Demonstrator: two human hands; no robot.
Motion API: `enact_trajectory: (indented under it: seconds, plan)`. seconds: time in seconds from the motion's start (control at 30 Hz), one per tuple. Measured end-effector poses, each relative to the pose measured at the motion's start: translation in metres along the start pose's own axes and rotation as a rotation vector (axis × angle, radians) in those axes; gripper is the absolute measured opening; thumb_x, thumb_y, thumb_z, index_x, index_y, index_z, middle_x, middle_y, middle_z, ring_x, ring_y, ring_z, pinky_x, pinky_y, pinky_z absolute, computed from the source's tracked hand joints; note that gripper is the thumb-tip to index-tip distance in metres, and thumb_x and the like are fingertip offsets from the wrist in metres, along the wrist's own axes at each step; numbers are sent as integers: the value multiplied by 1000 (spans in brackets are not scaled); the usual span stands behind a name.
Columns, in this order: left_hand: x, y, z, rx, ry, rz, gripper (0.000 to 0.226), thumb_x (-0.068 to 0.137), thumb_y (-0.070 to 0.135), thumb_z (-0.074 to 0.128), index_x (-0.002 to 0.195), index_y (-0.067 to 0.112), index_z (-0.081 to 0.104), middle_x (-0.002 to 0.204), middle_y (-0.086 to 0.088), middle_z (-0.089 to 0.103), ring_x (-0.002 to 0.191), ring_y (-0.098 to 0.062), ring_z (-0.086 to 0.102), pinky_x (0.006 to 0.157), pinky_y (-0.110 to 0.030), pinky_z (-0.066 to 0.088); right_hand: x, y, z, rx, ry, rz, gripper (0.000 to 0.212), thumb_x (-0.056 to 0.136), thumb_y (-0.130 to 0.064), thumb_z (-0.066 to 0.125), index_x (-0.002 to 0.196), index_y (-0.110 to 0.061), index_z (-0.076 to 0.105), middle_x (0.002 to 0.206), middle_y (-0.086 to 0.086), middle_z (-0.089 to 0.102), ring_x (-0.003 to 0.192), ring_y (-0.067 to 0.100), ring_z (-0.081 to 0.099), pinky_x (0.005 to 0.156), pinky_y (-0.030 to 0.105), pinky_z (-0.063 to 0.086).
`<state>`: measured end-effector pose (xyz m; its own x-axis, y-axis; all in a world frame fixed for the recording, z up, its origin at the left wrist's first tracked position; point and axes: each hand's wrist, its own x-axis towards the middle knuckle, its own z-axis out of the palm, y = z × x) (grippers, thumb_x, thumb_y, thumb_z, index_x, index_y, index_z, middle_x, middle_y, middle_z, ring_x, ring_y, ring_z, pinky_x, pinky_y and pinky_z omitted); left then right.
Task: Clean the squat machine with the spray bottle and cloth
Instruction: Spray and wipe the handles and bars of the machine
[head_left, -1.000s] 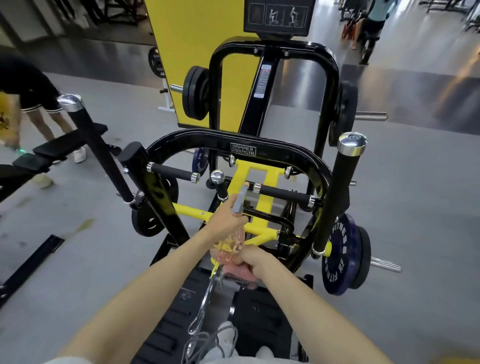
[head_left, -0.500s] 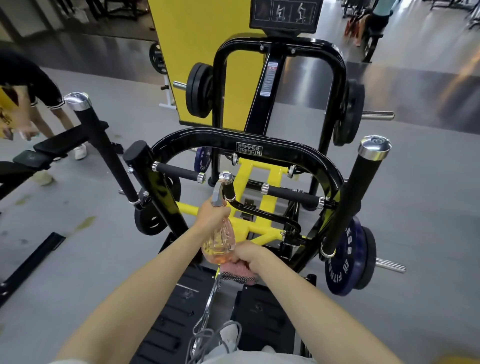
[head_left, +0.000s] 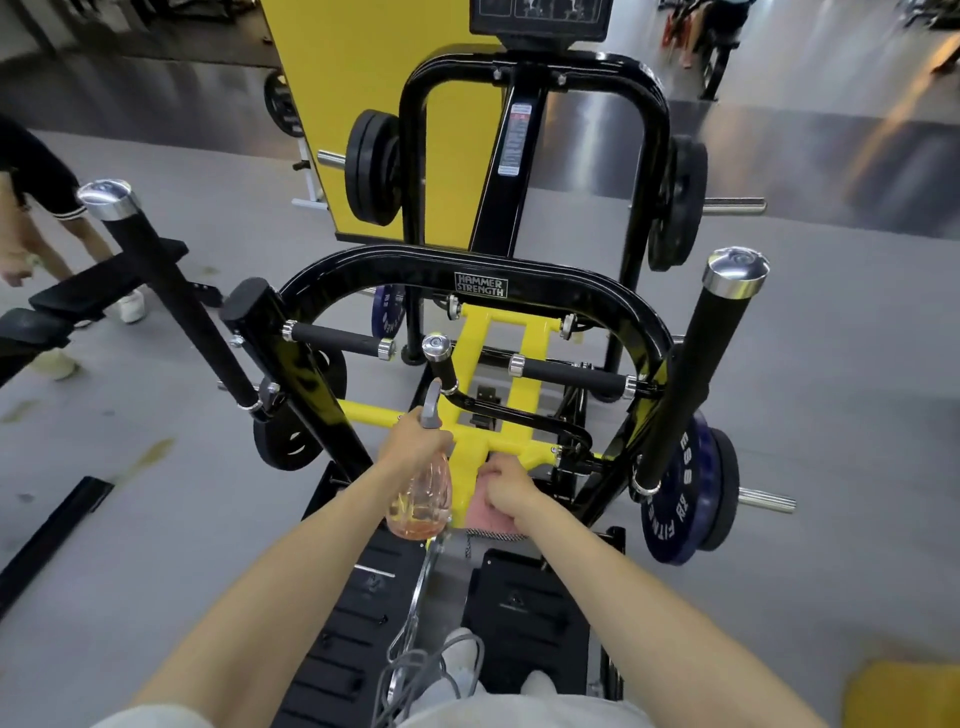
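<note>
Spray bottle, left hand gripping it, holds orange liquid.

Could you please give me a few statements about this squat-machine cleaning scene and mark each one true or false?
1. The left hand holds the spray bottle. True.
2. The bottle is empty. False: orange-tinted liquid sits in its lower part.
3. The right hand presses a pink cloth by the yellow frame. True.
4. The cloth is draped over the black arch bearing the brand plate. False: it lies lower, under the right hand.
5. A blue weight plate hangs on the machine's right side. True.
</note>
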<state>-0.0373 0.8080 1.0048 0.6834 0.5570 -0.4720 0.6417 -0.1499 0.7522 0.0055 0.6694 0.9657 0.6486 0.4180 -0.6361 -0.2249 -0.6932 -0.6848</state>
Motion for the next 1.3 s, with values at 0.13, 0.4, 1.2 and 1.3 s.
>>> enact_trajectory:
  seconds: [0.13, 0.4, 1.2, 1.3]
  plan:
    - [6, 0, 9, 103, 28, -13, 18, 69, 17, 62, 79, 16, 47, 67, 0, 50, 61, -20, 47, 57, -29, 32, -1, 12, -17, 68, 54, 58, 41, 95, -4, 32, 130, -11, 52, 131, 13, 46, 97, 23, 43, 62, 22, 36]
    - [30, -9, 40, 178, -115, -91, 23, 71, 23, 58, 92, 13, 56, 77, -5, 56, 68, -23, 53, 63, -31, 40, 1, 33, -43, 204, 199, 95, 43, 95, -2, 28, 126, -16, 54, 129, 14, 46, 96, 25, 45, 77, 28, 40]
    - [38, 24, 156, 758, -461, 130, 37, 93, 26, 42, 125, 10, 48, 96, -6, 62, 83, -22, 59, 69, -27, 41, -5, 78, -80, 389, 360, 252, 45, 93, 4, 37, 132, -12, 51, 157, 1, 21, 138, 24, 32, 113, 37, 30]
    - [40, 22, 155, 753, -416, 135, 24, 88, 24, 46, 106, 12, 56, 92, -4, 61, 87, -25, 60, 69, -27, 41, -7, 79, -84, 384, 345, 267, 46, 93, 4, 36, 135, -11, 49, 158, 1, 18, 139, 24, 29, 113, 37, 29]
